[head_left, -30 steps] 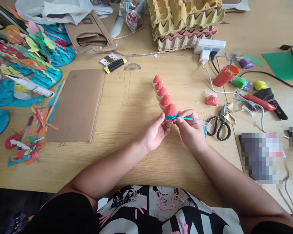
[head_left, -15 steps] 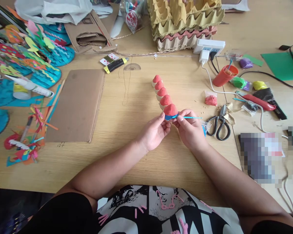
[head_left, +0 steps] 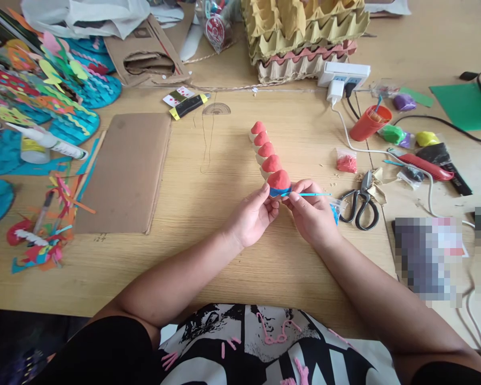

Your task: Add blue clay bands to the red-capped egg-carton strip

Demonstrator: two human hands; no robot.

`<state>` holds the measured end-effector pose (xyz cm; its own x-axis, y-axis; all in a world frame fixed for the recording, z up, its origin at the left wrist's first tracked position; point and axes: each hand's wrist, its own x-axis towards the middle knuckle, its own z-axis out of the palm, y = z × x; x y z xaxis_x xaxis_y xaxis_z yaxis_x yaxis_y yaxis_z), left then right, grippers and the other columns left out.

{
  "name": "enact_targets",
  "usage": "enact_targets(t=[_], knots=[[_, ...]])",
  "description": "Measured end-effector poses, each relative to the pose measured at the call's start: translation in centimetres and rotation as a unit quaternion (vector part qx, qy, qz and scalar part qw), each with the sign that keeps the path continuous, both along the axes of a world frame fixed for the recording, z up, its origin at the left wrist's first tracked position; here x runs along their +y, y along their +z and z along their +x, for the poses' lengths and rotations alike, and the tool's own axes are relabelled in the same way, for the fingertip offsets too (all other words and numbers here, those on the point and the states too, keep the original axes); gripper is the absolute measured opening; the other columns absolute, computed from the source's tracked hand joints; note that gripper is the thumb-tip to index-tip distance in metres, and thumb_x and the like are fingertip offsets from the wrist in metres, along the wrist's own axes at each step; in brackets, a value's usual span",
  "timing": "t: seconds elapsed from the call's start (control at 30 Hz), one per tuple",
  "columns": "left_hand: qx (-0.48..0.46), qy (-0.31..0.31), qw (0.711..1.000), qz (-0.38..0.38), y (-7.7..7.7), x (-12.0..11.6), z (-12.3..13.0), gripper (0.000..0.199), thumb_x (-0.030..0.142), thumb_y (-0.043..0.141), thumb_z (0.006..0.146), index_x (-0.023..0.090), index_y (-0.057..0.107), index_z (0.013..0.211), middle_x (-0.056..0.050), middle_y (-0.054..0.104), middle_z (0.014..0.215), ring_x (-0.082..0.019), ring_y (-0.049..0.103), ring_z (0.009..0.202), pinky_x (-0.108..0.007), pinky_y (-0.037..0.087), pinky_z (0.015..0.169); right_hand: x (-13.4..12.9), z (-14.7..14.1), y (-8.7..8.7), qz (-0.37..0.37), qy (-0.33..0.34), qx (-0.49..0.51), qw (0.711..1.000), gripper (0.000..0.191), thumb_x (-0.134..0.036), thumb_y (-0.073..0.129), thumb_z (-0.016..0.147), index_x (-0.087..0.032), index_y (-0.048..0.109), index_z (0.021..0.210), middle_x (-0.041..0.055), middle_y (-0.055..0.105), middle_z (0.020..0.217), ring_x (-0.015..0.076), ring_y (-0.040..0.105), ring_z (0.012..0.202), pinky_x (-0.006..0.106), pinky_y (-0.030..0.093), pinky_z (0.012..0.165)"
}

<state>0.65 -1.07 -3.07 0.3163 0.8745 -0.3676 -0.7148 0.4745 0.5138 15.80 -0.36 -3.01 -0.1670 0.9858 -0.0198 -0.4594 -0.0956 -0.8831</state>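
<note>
My left hand (head_left: pixel 251 218) pinches the red-topped row (head_left: pixel 270 162); my right hand (head_left: pixel 315 218) pinches a blue stick (head_left: pixel 315 194) (blue band (head_left: pixel 279 191) between both sets of fingertips), where overpressing could dent that band.

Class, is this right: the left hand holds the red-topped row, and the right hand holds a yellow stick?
Not quite: the head view shows the stick is light blue, not yellow. The left hand does hold the red-topped row, the right hand the stick.
</note>
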Motion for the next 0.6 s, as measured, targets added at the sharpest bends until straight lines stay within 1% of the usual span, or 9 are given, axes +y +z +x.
enact_targets(t=[0.1,0.23,0.33,0.43,0.53,0.6], knots=[[-0.001,0.002,1.0,0.003,0.03,-0.04,0.05,0.038,0.049,0.087,0.084,0.018,0.08,0.104,-0.002,0.073,0.099,-0.008,0.059,0.083,-0.021,0.047,0.077,0.0,0.0,-0.26,0.028,-0.011,-0.024,0.999,0.023,-0.037,0.087,0.087,-0.028,0.066,0.091,-0.0025,0.076,0.091,0.0168,0.073,0.089,0.036,0.058,0.089],[0.015,0.007,1.0,-0.001,0.6,-0.12,0.2,0.037,0.049,0.089,0.081,0.017,0.08,0.099,-0.002,0.071,0.094,-0.008,0.057,0.08,-0.022,0.046,0.076,0.0,0.02,-0.53,0.047,-0.04,-0.061,0.996,0.023,-0.036,0.086,0.089,-0.028,0.066,0.094,-0.0027,0.076,0.092,0.0165,0.073,0.088,0.035,0.059,0.087],[0.027,0.015,1.0,-0.004,0.93,-0.11,0.34,0.039,0.05,0.091,0.078,0.017,0.081,0.097,-0.001,0.072,0.091,-0.007,0.056,0.077,-0.022,0.045,0.073,-0.12,0.0,-0.48,0.04,-0.034,-0.063,0.997,0.026,-0.04,0.086,0.088,-0.028,0.064,0.093,-0.0023,0.076,0.093,0.0175,0.073,0.09,0.037,0.06,0.09],[0.034,0.024,0.999,-0.009,0.89,-0.1,0.43,0.038,0.05,0.091,0.078,0.017,0.08,0.094,-0.001,0.072,0.089,-0.007,0.055,0.075,-0.021,0.045,0.072,-0.26,-0.03,-0.45,0.031,-0.024,-0.057,0.998,0.028,-0.042,0.087,0.087,-0.028,0.063,0.093,-0.0025,0.075,0.093,0.0174,0.073,0.091,0.038,0.06,0.091],[0.031,0.024,0.999,-0.013,0.66,-0.12,0.44,0.037,0.049,0.092,0.078,0.017,0.079,0.091,0.0,0.072,0.087,-0.007,0.056,0.075,-0.021,0.046,0.072,-0.33,-0.12,-0.52,0.036,-0.014,-0.054,0.998,0.026,-0.041,0.086,0.088,-0.028,0.064,0.093,-0.0029,0.074,0.092,0.0161,0.072,0.088,0.036,0.06,0.089],[0.029,0.023,0.999,-0.013,0.58,-0.15,0.43,0.038,0.048,0.093,0.076,0.016,0.078,0.09,0.0,0.072,0.086,-0.007,0.056,0.075,-0.021,0.045,0.072,-0.39,-0.26,-0.51,0.04,-0.024,-0.067,0.997,0.027,-0.042,0.086,0.088,-0.028,0.063,0.093,-0.0031,0.073,0.091,0.0156,0.071,0.085,0.034,0.061,0.085]])
